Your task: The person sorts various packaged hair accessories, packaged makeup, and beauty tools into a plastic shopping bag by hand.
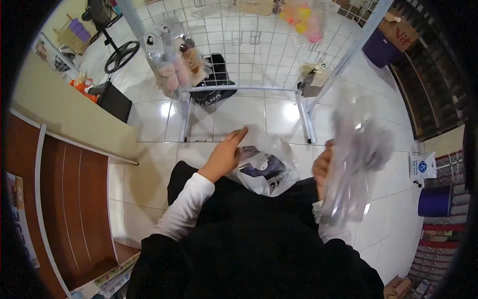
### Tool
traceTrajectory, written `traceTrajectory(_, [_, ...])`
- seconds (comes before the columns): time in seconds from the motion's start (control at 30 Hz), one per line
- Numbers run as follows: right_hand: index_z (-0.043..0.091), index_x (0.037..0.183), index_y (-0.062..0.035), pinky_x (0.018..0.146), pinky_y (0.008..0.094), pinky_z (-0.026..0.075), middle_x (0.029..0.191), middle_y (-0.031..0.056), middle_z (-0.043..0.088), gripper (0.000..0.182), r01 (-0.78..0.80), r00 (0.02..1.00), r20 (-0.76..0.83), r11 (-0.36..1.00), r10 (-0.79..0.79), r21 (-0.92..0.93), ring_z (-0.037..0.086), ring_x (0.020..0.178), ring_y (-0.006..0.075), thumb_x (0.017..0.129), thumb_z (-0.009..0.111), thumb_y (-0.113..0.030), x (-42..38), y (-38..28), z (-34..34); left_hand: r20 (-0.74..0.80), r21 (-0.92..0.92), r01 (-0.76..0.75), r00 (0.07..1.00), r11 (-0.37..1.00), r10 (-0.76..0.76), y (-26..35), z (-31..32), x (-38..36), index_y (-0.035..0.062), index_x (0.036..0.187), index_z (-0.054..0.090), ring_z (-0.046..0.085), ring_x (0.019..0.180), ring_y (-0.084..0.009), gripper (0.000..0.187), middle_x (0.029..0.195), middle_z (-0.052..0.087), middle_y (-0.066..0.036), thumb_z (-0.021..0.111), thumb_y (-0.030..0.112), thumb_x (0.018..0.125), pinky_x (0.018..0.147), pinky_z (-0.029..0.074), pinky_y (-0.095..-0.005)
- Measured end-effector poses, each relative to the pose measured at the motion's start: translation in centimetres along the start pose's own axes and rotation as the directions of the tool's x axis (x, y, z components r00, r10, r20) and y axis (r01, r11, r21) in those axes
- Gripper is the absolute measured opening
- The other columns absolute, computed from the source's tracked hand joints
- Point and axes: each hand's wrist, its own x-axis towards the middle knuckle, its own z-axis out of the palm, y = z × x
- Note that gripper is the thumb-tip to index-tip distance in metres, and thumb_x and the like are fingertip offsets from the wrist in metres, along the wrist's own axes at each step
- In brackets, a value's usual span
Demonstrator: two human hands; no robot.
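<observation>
A white translucent plastic bag (281, 149) lies open at my lap, with dark purplish-grey items (256, 164) inside it. My left hand (226, 154) is at the bag's left edge, its fingers pressed together on the plastic. Off to the right, my right hand (322, 164) holds a clear plastic package (353, 164) with greyish, fluffy-looking contents. The package is blurred by motion and covers part of that hand. A gap separates the package from the white bag.
A wire grid rack (249, 50) stands ahead, hung with bagged plush items (174, 70) and a beige pouch (314, 79). A black bag (214, 84) lies beneath it. Wooden shelves (74, 199) stand left, a black fan (117, 50) upper left, a purple bin (434, 201) right.
</observation>
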Motion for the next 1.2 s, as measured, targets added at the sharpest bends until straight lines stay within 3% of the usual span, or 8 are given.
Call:
traceTrajectory(0.2, [0.061,0.091,0.0021,0.064,0.0277,0.047,0.072,0.0055,0.059,0.025,-0.557,0.825,-0.292,0.782,0.484,-0.280,0.055,0.064,0.0170,0.071,0.069,-0.010,0.6,7.5,-7.6,0.022,0.084,-0.154,0.988,0.985,0.152,-0.7,0.8,-0.2,0.0068,0.137,0.033,0.050,0.110,-0.0395,0.067,0.130,0.043,-0.022,0.059,0.005,0.075,0.090,0.045,-0.0395])
traceTrajectory(0.33, [0.062,0.087,0.0030,0.061,0.0266,0.046,0.067,0.0038,0.058,0.021,-0.648,0.758,-0.255,0.653,0.600,-0.392,0.054,0.058,0.0156,0.069,0.069,-0.006,1.8,8.8,-10.0,0.008,0.020,-0.271,0.962,0.962,0.271,-0.9,0.5,-0.1,0.0032,0.138,0.031,0.045,0.118,-0.0380,0.071,0.131,0.042,-0.022,0.064,0.012,0.075,0.095,0.042,-0.0369])
traceTrajectory(0.37, [0.062,0.085,0.0032,0.060,0.0264,0.045,0.065,0.0034,0.058,0.020,-0.661,0.744,-0.235,0.638,0.626,-0.394,0.053,0.057,0.0153,0.068,0.069,-0.005,2.2,9.0,-10.4,0.032,-0.119,-0.064,0.997,0.991,0.068,-0.5,0.8,-0.4,0.0018,0.138,0.031,0.043,0.121,-0.0372,0.075,0.132,0.041,-0.022,0.067,0.017,0.074,0.100,0.038,-0.0362])
traceTrajectory(0.5, [0.063,0.089,0.0038,0.060,0.0254,0.045,0.071,0.0052,0.061,0.025,-0.714,0.678,-0.129,0.605,0.724,-0.353,0.056,0.061,0.0151,0.068,0.070,-0.007,5.0,8.2,-9.7,0.009,-0.174,-0.150,0.988,0.973,0.154,-1.2,0.7,-0.4,0.0021,0.138,0.031,0.042,0.123,-0.0363,0.079,0.133,0.041,-0.024,0.070,0.020,0.071,0.102,0.035,-0.0355])
traceTrajectory(0.57, [0.058,0.099,0.0040,0.052,0.0275,0.045,0.070,0.0084,0.061,0.035,-0.668,0.729,-0.220,0.606,0.648,-0.431,0.055,0.053,0.0172,0.067,0.068,-0.008,6.2,8.2,-13.4,0.045,-0.066,-0.174,0.983,0.983,0.177,-1.9,0.2,-0.4,0.0043,0.138,0.032,0.042,0.123,-0.0357,0.079,0.134,0.041,-0.023,0.070,0.020,0.070,0.102,0.036,-0.0352])
traceTrajectory(0.77, [0.043,0.125,0.0056,0.067,0.0306,0.054,0.101,0.0151,0.061,0.061,-0.574,0.815,-0.269,0.782,0.514,-0.244,0.063,0.074,0.0219,0.068,0.064,-0.004,6.1,3.9,-9.5,0.167,0.048,-0.226,0.962,0.973,0.215,-1.3,-1.7,0.0,0.0111,0.136,0.037,0.046,0.120,-0.0331,0.070,0.136,0.043,-0.015,0.062,0.007,0.072,0.099,0.040,-0.0361])
traceTrajectory(1.07, [0.050,0.119,0.0026,0.074,0.0295,0.053,0.098,0.0108,0.062,0.054,-0.546,0.838,-0.353,0.647,0.416,-0.533,0.063,0.084,0.0195,0.069,0.066,-0.005,3.6,2.7,-13.4,0.223,0.164,-0.211,0.960,0.964,0.172,0.1,-3.6,0.0,0.0136,0.134,0.042,0.049,0.116,-0.0299,0.069,0.135,0.045,-0.009,0.055,-0.007,0.069,0.090,0.047,-0.0382])
traceTrajectory(1.2, [0.060,0.103,0.0015,0.067,0.0309,0.053,0.089,0.0103,0.064,0.037,-0.651,0.740,-0.526,0.645,0.420,-0.400,0.063,0.076,0.0200,0.068,0.066,-0.006,2.1,1.5,-11.6,0.271,0.134,-0.189,0.951,0.973,0.147,0.5,-4.3,-0.4,0.0109,0.135,0.040,0.044,0.121,-0.0312,0.070,0.137,0.041,-0.012,0.054,-0.009,0.069,0.097,0.041,-0.0376])
